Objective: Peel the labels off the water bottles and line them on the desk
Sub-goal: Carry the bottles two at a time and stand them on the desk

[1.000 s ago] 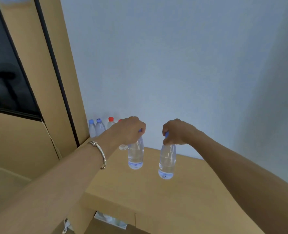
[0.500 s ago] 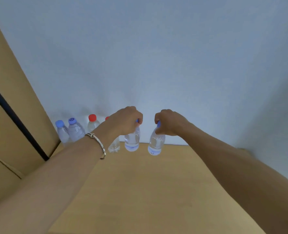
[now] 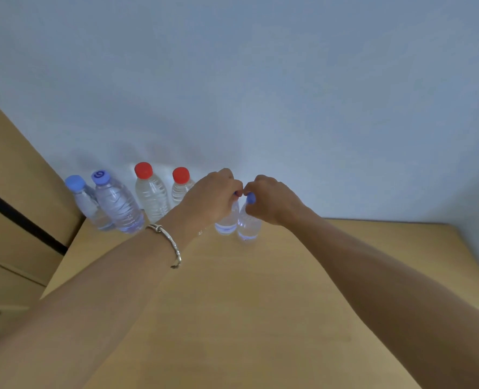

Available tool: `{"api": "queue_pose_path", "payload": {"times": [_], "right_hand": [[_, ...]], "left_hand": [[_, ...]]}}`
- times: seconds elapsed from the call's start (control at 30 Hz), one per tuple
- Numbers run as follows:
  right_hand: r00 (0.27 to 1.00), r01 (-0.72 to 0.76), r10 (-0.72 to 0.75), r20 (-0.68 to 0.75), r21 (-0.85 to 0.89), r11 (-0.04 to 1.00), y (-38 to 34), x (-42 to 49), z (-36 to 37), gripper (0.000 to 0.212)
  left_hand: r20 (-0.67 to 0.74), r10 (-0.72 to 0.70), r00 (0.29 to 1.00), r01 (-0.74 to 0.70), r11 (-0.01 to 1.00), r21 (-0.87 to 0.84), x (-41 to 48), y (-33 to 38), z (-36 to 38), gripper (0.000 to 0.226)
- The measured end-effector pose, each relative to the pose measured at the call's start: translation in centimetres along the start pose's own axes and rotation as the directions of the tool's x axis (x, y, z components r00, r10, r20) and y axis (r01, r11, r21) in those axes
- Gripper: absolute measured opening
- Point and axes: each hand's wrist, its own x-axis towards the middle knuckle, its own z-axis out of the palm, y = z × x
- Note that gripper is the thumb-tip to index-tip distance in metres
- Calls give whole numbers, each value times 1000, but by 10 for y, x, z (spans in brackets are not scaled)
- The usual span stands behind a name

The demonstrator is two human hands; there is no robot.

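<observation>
My left hand [image 3: 214, 196] grips the cap end of a clear unlabelled water bottle [image 3: 227, 224], and my right hand [image 3: 272, 200] grips the blue cap of a second clear bottle [image 3: 249, 227]. Both bottles stand side by side on the wooden desk [image 3: 260, 304] near the wall, almost touching. To their left a row stands against the wall: two red-capped bottles [image 3: 151, 192] [image 3: 181, 183] and two blue-capped bottles [image 3: 115, 202] [image 3: 84, 200]. None of them shows a label.
A pale wall [image 3: 260, 94] closes the desk's far side. A wooden cabinet [image 3: 11, 192] with a black strip rises at the left, next to the blue-capped bottles. A silver bangle [image 3: 166, 241] sits on my left wrist.
Both hands carried their bottles away from me to the wall and lowered them onto the desk beside the row. The bottles came closer together. The view tilted down and right.
</observation>
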Motion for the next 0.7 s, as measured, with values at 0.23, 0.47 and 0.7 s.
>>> {"api": "queue_pose_path", "payload": {"times": [0.23, 0.47, 0.7], "right_hand": [[1000, -7, 8, 14, -8, 1000, 6, 27, 15, 38], [1000, -11, 12, 22, -46, 999, 5, 45, 16, 39], [998, -21, 26, 50, -95, 995, -1, 56, 19, 32]], "left_hand": [[43, -18, 999, 19, 1000, -13, 23, -23, 20, 24], [103, -7, 995, 6, 1000, 15, 31, -34, 33, 24], [116, -27, 993, 24, 999, 29, 38, -41, 37, 22]]}}
